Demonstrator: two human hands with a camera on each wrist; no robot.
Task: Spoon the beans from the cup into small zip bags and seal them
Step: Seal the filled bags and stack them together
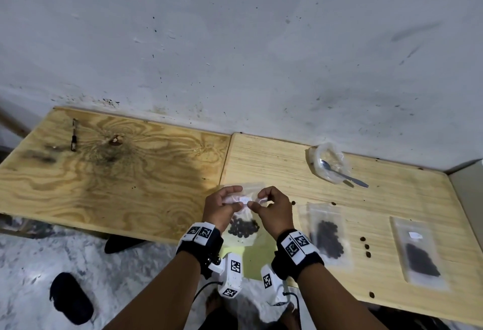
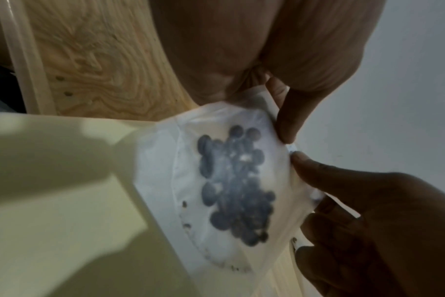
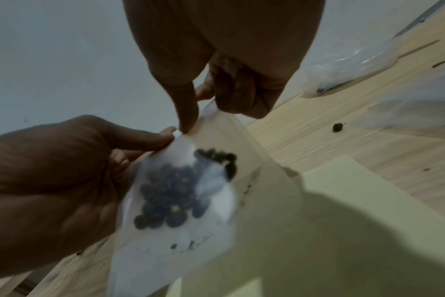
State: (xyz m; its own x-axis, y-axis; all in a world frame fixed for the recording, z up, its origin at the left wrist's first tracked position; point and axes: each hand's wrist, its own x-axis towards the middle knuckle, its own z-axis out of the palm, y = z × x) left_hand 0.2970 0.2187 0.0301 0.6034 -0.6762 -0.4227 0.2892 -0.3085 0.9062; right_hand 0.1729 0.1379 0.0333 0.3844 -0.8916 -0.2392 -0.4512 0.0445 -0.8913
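Both hands hold a small clear zip bag (image 1: 243, 227) of dark beans just above the table's front edge. My left hand (image 1: 236, 203) and right hand (image 1: 254, 203) pinch its top strip side by side, thumbs nearly touching. The left wrist view has the bag (image 2: 229, 180) hanging between the left hand (image 2: 283, 128) and the right hand (image 2: 300, 160). From the right wrist, the right hand (image 3: 191, 124) and the left hand (image 3: 165, 136) meet at the top of the bag (image 3: 186, 191). A clear plastic cup (image 1: 326, 162) lies at the back right, a metal spoon (image 1: 347, 175) in it.
Two other bags of beans (image 1: 326, 238) (image 1: 420, 254) lie flat on the right board. Loose beans (image 1: 366, 247) sit between them. A pale yellow sheet (image 1: 256, 256) lies under the held bag. A small tool (image 1: 74, 135) rests on the left plywood. A dark slipper (image 1: 70, 298) is on the floor.
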